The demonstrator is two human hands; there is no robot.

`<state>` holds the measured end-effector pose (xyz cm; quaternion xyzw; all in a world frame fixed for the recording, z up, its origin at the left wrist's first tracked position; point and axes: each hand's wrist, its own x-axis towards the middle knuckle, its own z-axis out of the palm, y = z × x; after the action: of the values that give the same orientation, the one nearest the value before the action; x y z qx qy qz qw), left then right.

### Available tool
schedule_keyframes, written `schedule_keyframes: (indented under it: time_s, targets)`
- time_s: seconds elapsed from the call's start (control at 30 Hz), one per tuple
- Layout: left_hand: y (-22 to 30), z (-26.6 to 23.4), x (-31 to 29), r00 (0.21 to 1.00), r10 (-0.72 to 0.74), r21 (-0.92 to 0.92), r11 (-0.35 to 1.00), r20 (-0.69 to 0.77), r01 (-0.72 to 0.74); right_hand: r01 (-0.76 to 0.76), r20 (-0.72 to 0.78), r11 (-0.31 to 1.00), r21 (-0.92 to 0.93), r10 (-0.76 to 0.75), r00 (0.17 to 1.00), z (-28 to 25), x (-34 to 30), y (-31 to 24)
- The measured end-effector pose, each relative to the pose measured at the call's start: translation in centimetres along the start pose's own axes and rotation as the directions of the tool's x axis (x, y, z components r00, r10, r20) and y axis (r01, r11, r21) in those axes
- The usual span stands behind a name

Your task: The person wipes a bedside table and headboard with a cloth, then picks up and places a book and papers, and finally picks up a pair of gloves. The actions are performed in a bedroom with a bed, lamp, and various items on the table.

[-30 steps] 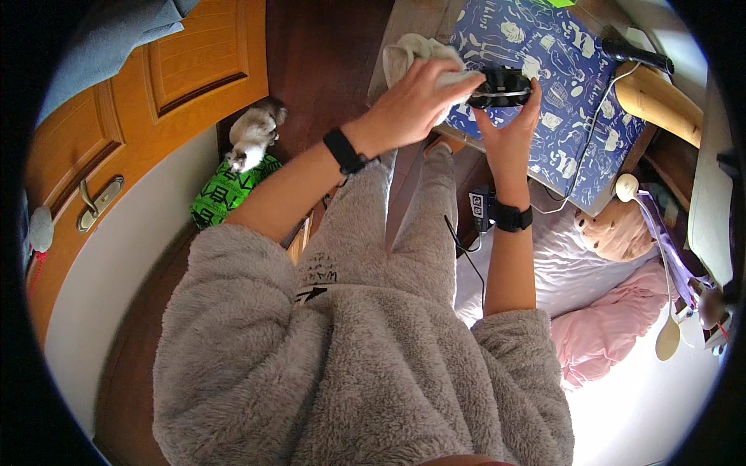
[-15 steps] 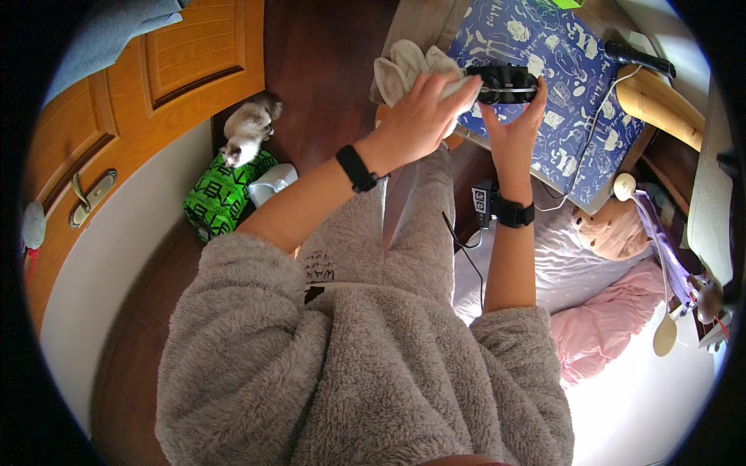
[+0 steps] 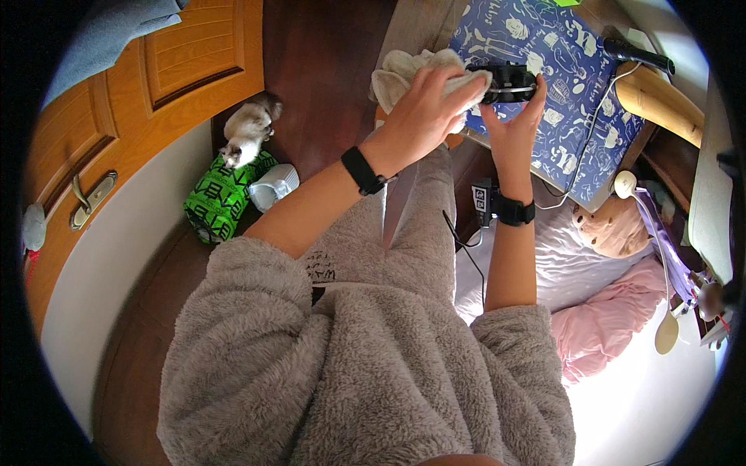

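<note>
My left hand (image 3: 423,109) is closed on a cream-white cloth (image 3: 394,81), part of which bunches out past the fingers. The cloth lies against the left end of a small black device (image 3: 509,81) with rounded parts and a silvery strip; I cannot make out its exact kind. My right hand (image 3: 514,128) grips the device from its near and right sides, thumb and fingers apart around it. Both hands are over the near left part of a table with a blue, white-patterned cover (image 3: 575,116). Black bands sit on both wrists.
A black-handled object (image 3: 639,57) and a white cable lie on the table's right side. A cat (image 3: 247,132) crouches by a bright green bag (image 3: 221,198) and a white container (image 3: 273,188) on the floor. A wooden door (image 3: 116,116) stands left; pink bedding (image 3: 610,318) lies right.
My left hand has moved slightly right, bringing the cloth over the left end of the black device. My right hand keeps its hold in nearly the same place.
</note>
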<state>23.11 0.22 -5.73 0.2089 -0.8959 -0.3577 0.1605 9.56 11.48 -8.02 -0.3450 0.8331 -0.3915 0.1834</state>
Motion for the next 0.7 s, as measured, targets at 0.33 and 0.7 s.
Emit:
schedule_keyframes:
  time_s: [0.33,0.7]
  targets:
    - [-0.4,-0.9,-0.8,0.998,-0.049,0.054,0.997,0.047,0.047,0.055,-0.021,0.998,-0.016,-0.056,0.998,0.1,0.4,0.1]
    - [0.3,-1.8,-3.1,0.989,-0.072,0.111,0.992,0.131,0.058,0.009,0.009,0.999,-0.036,-0.009,1.000,-0.2,0.4,0.1]
